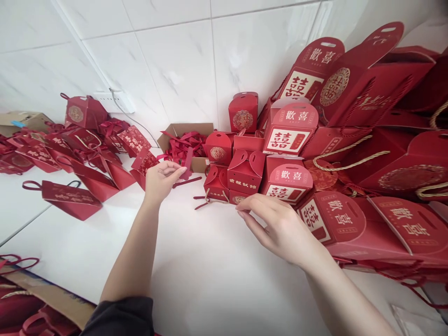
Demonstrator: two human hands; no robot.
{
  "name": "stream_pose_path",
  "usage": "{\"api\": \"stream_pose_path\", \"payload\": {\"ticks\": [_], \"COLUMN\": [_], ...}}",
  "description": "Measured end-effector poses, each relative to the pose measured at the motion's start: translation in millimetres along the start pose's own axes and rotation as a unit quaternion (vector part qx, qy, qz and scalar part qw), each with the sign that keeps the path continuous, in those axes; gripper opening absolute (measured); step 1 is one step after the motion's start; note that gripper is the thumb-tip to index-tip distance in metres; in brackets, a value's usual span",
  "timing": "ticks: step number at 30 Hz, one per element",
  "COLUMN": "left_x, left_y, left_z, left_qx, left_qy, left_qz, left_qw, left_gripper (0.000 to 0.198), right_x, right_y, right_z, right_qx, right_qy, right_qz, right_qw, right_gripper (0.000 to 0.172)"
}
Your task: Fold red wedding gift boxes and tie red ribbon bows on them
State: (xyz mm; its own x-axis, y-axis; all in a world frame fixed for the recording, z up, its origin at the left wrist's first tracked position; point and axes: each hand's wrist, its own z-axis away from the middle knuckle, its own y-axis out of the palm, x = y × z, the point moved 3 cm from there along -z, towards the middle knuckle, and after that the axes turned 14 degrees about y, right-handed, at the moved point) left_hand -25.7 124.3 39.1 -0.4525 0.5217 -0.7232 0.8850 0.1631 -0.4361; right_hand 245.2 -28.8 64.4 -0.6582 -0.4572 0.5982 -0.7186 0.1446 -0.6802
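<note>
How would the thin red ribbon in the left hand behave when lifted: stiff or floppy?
Probably floppy: the ribbon droops from the left hand. Likely very light, being thin and narrow. It may slip, as only the fingers pinch it.

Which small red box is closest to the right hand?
The lowest small box in the stack, on the white surface; the right hand fingertips reach its front, others sit higher or further back.

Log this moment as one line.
left hand: pinching red ribbon | right hand: open, fingertips at small red box | surface: white table
</note>
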Motion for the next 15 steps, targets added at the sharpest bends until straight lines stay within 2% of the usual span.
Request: {"api": "stream_pose_path", "payload": {"ticks": [2,4,7,10,15], "left_x": [-50.8,-96.6,-140.2,-153.3,-147.2], "left_y": [8.0,19.4,34.3,45.0,52.0], "left_z": [7.8,21.3,44.7,62.8,75.0], "left_qx": [-0.004,0.026,0.033,0.019,0.029], "left_qy": [0.039,0.095,0.164,0.221,0.305], "left_qz": [0.049,0.074,0.087,0.077,0.002], "left_qw": [0.998,0.992,0.982,0.972,0.952], "left_gripper": [0.025,0.021,0.016,0.024,0.033], "right_x": [3.8,7.2,10.0,9.8,5.1], "right_y": [0.2,-0.2,-0.9,-0.2,3.4], "right_z": [1.5,3.4,5.2,4.6,1.1], "right_qx": [-0.027,-0.065,-0.120,-0.146,-0.162], "right_qy": [-0.008,-0.011,0.005,0.030,0.053], "right_qz": [-0.056,-0.096,-0.112,-0.107,-0.100], "right_qw": [0.998,0.993,0.986,0.983,0.980], "right_gripper": [0.013,0.015,0.014,0.013,0.013]}}
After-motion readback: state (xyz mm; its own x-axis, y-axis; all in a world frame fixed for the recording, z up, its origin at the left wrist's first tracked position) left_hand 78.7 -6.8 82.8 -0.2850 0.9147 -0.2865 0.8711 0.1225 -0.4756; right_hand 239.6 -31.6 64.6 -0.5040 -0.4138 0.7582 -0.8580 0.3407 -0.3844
